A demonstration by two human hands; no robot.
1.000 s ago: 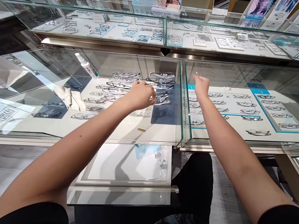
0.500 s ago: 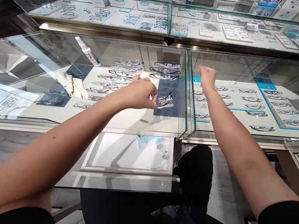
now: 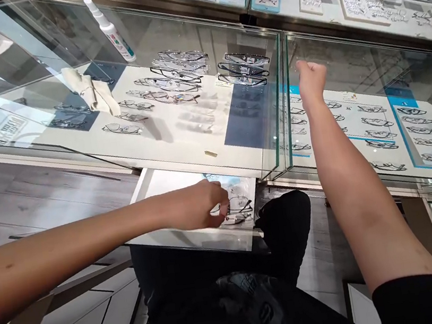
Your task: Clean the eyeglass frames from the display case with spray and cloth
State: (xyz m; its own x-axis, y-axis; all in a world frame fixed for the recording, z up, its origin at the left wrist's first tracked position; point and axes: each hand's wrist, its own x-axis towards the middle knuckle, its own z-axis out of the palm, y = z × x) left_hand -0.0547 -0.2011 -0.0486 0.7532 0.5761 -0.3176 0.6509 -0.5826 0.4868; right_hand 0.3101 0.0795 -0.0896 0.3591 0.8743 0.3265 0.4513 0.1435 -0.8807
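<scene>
My left hand [image 3: 212, 205] is over a pulled-out white drawer [image 3: 150, 179] at the front of the counter. Its thumb and fingers pinch a pair of eyeglasses [image 3: 241, 204] low in the drawer, beside clear plastic wrapping. My right hand [image 3: 312, 81] is curled closed over the right-hand glass display case, thumb side up; whatever its fingers hold, if anything, is hidden. Dark-rimmed eyeglasses [image 3: 245, 69] lie in a short column at the back of the left case, above a bare dark blue pad [image 3: 246, 125]. More eyeglasses [image 3: 175, 76] are lined up to their left.
A white spray bottle [image 3: 111, 32] and a cream cloth [image 3: 91, 91] are toward the left. A small gold-coloured piece [image 3: 210, 153] lies near the case's front. Upright glass edges [image 3: 286, 104] divide the cases. Eyeglasses [image 3: 379, 120] fill the right case. My knee [image 3: 288, 216] is beside the drawer.
My left hand has moved from the dark blue pad down to the drawer, bringing eyeglasses with it. The pad's lower part is now bare. My right hand stays over the right case; the view has tilted down.
</scene>
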